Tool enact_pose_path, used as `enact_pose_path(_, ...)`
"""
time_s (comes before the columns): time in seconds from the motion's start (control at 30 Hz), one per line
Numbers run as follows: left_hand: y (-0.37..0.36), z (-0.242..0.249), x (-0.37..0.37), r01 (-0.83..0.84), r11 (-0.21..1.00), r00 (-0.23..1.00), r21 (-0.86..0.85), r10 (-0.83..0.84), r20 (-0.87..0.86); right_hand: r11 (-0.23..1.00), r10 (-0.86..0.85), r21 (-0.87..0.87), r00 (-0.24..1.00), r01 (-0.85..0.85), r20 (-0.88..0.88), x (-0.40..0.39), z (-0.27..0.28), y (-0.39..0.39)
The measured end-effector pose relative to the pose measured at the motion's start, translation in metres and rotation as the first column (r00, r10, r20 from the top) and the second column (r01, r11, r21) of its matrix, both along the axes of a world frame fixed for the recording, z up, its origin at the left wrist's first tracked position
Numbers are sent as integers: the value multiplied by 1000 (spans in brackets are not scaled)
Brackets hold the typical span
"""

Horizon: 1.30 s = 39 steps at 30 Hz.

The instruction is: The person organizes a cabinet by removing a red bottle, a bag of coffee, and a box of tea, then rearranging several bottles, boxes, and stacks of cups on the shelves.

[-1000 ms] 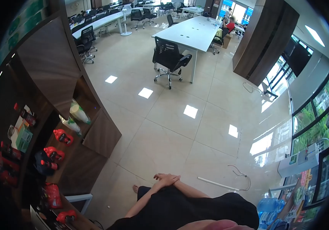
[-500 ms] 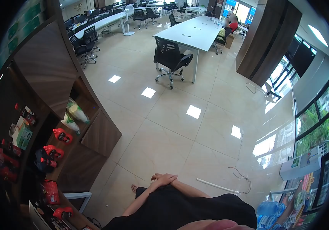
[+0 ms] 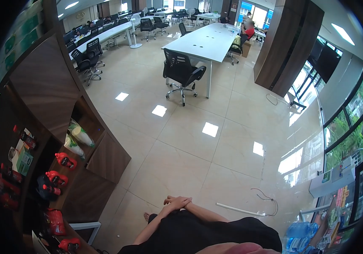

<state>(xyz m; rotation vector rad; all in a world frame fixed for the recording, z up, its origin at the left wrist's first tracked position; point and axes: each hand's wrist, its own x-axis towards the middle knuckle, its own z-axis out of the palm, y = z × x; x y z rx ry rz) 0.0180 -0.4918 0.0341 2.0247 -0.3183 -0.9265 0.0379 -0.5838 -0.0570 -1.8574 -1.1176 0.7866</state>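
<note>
In the head view my two hands rest together over my dark clothing, at the bottom middle. My left hand [image 3: 180, 203] lies across my right hand and is closed over it. Of my right hand [image 3: 169, 200], only some fingers show; they stick out on the left from under the other hand, loosely stretched and slightly apart. Its palm is covered. No object is visible in either hand. A bare foot [image 3: 147, 216] shows just left of my dark clothing [image 3: 215, 230].
On the left, a wooden shelf unit [image 3: 109, 161] holds red bottles [image 3: 66, 160] and wrapped cups [image 3: 82, 135]. A white tube [image 3: 238, 209] with wires lies on the floor at right, near water bottles [image 3: 300, 235]. Ahead stand an office chair [image 3: 181, 70] and a long white table [image 3: 207, 40].
The camera has tilted up slightly, so the room sits a little lower and farther left in view. My hands stay clasped in the same pose.
</note>
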Motion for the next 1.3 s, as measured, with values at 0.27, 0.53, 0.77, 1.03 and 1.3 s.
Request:
enact_pose_path(0.27, -17, -79, 7, 19, 999, 974, 36, -27, 226, 999, -22, 25, 999, 21, 30, 3, 37, -17)
enact_pose_path(0.53, -25, -89, 7, 52, 998, 979, -21, -47, 200, 999, -16, -29, 1000, 16, -15, -2, 18, -26)
enact_pose_path(0.77, -27, -52, 3, 44, 994, 970, 102, -66, 233, 994, 18, -112, 1000, -19, -12, 5, -7, -22)
enact_pose_path(1.03, -11, 13, 0, -130, 906, 990, 403, 95, 107, 953, 144, -263, 989, -151, -47, 1, -32, 17)
enact_pose_path(1.3, -3, -71, 3, -163, 983, 983, 85, 155, 97, 938, 184, -288, 981, -192, -57, 9, -36, 38)
